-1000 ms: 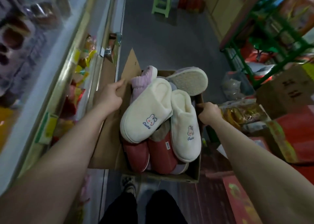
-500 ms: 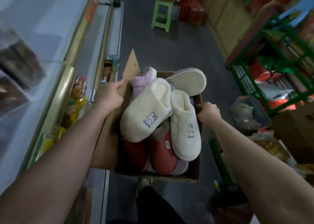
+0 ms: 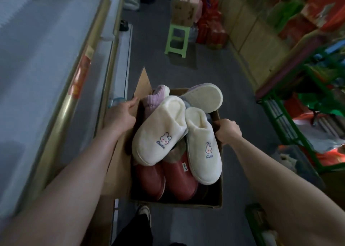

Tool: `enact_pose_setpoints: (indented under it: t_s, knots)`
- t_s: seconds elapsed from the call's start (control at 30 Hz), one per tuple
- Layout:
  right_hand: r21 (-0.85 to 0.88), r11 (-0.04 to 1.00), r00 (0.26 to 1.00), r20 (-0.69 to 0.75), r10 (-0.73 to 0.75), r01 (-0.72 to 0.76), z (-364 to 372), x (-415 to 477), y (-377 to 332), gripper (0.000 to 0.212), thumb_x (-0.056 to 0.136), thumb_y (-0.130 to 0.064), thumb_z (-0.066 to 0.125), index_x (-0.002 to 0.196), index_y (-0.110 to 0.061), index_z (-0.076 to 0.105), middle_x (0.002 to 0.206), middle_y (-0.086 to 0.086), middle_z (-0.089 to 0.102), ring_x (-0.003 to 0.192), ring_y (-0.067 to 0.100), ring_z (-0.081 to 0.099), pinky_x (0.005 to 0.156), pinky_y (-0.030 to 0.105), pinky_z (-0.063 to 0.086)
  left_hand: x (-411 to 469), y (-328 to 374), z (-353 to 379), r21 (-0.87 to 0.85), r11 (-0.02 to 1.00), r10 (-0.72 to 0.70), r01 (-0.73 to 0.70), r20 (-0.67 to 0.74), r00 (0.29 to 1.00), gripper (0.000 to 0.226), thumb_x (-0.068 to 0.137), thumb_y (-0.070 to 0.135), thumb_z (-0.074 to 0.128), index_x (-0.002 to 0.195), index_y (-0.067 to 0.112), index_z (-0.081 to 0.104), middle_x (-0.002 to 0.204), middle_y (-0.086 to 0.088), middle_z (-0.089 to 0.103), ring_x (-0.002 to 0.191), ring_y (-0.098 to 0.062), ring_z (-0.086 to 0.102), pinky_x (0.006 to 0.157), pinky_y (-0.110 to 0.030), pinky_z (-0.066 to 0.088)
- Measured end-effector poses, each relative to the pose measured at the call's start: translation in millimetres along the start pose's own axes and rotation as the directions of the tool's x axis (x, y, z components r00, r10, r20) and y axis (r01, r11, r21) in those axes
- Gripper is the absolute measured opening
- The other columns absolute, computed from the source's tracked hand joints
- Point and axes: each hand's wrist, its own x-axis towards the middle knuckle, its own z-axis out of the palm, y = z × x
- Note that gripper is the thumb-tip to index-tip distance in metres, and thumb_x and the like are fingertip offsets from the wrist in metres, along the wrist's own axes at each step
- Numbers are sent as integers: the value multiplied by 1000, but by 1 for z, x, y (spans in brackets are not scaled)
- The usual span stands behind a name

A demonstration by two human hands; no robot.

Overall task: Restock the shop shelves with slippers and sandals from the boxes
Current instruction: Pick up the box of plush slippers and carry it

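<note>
Mid-aisle, I carry the cardboard box [image 3: 177, 202] fwd, slippers [image 3: 160, 131] heaped inside. L hand [image 3: 119, 115] and R hand [image 3: 228, 131] stay curled over its side rims. Green stool [image 3: 177, 40] w/ 2nd carton [image 3: 183, 10] draws nearer; unloading looks yet to start.

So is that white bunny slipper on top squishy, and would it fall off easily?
Probably squishy and light: the bunny slipper looks plush. It may slide off, since it lies tilted atop the pile, above the box rim.
</note>
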Motion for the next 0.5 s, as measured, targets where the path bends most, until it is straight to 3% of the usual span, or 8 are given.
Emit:
enact_pose_setpoints:
  t_s: [0.17,0.3,0.5]
  knots:
    - [35,999,999,1,41,-41,-35,99,-57,34,83,-11,51,103,-31,69,84,4,68,69,25,71,67,39,63,127,14,-16,-30,999,38,-37,33,999,77,81,2,54,146,41,39,140,-3,56,111,-28,62,82,-31,52]
    - [58,998,999,-10,37,-36,-63,181,-93,39,84,-7,51,111,-28,69,81,5,69,66,25,71,63,39,63,223,31,-29,-35,997,72,-72,12,997,76,80,4,56,145,41,41,139,-3,57,117,-29,59,89,-34,51]
    - [71,997,1000,0,-8,8,-98,333,-139,30,84,-10,53,102,-27,70,76,6,70,60,24,71,58,38,62,373,59,-17,-45,997,64,-64,-11,998,79,77,3,54,145,41,41,138,-3,58,115,-29,61,92,-38,54]
